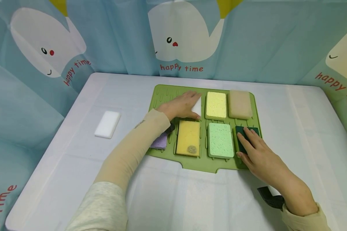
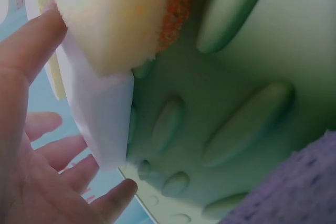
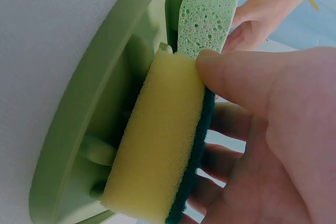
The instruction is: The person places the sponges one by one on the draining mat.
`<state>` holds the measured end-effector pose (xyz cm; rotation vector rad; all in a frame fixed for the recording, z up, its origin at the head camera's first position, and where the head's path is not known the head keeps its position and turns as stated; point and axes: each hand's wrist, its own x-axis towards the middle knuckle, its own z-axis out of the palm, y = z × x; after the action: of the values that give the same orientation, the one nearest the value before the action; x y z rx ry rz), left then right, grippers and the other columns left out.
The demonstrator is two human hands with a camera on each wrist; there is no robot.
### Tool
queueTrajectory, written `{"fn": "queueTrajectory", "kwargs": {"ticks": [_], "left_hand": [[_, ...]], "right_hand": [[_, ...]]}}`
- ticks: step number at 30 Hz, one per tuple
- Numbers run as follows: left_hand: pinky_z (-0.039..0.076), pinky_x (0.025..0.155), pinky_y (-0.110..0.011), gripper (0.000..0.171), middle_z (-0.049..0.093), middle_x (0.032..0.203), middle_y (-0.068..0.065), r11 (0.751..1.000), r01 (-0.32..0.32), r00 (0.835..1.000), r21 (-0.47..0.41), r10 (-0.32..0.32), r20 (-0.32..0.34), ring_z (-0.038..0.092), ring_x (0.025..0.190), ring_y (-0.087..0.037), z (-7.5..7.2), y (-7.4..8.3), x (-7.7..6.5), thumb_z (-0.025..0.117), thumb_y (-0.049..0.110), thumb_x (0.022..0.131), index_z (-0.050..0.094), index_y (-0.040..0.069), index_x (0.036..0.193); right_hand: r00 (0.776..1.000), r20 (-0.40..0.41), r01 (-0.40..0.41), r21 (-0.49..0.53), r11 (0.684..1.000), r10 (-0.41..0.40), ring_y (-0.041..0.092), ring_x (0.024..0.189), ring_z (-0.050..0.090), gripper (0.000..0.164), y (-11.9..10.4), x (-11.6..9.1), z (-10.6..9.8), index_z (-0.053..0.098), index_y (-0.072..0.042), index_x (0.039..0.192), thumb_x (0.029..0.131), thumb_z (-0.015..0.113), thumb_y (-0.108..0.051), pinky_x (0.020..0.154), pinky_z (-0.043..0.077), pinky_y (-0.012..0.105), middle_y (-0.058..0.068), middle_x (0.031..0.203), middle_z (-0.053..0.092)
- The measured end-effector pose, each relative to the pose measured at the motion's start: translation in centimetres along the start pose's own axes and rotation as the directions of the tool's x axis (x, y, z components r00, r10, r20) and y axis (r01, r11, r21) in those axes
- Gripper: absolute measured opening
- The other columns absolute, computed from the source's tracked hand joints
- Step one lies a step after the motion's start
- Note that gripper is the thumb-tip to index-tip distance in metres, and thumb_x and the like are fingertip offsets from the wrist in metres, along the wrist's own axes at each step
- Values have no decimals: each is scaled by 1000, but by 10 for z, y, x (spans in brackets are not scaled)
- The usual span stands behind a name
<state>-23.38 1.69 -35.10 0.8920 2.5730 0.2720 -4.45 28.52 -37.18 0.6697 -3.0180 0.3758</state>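
Observation:
My left hand (image 1: 180,104) lies spread over a white sponge (image 1: 197,107) at the back of a green ridged mat (image 1: 200,165). In the left wrist view its thumb touches the white sponge (image 2: 102,111) and the fingers extend along its far face. My right hand (image 1: 266,160) rests with extended fingers on the dark green scouring side of a sponge (image 1: 240,130) at the mat's front right. The right wrist view shows that sponge's yellow foam body (image 3: 152,140), with the thumb at its upper edge. Part of the white sponge is hidden under my left hand.
Also on the mat are a pale yellow sponge (image 1: 216,106), a beige sponge (image 1: 240,104), a mint green sponge (image 1: 220,140), a yellow sponge (image 1: 188,136) with a brownish spot, and a partly covered purple sponge (image 1: 160,142). Another white sponge (image 1: 107,124) lies on the table left.

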Motion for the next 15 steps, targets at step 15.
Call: {"fn": "queueTrajectory", "kwargs": {"ticks": [15], "left_hand": [[8,127,-39,98,3,168,-11,999,-34,997,6,34,-63,2,156,-28,-10,-7,-11,62,53,93,4,15,161]], "right_hand": [[1000,12,-3,14,1000,3,53,143,25,64,2,-1,2,33,7,150,98,62,-17,102,36,69,34,156,25]]}}
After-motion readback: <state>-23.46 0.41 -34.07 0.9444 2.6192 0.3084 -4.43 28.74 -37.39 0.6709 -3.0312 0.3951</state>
